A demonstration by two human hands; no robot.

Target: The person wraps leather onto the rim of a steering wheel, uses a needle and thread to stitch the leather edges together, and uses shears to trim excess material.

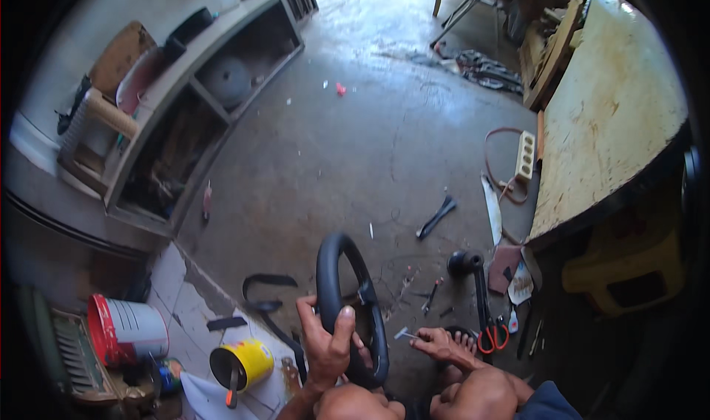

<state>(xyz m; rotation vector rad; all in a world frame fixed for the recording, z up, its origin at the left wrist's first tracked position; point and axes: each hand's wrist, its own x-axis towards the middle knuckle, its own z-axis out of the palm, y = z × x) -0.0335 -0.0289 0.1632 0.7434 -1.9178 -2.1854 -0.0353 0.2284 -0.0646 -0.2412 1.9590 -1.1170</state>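
Note:
A black steering wheel (328, 272) stands upright on its rim edge between my legs. My left hand (325, 346) is wrapped round the near-left part of that rim, thumb raised along it. Low and to the right, beside my foot, my right hand (438, 346) pinches a small T-shaped tool (403, 333) with a pale head, apart from the wheel. The tool's exact kind is too small to tell. Orange-handled scissors (493, 340) lie right of that hand, next to a black round-headed part (466, 263). Black strips (270, 279) lie left of the wheel.
A yellow can (255, 361) with a handled tool in it and a red-and-white bucket (127, 330) stand at left. A low shelf (200, 87) lines the left wall. At right are a power strip (525, 156), a cabinet panel (606, 109) and a yellow stool (629, 272).

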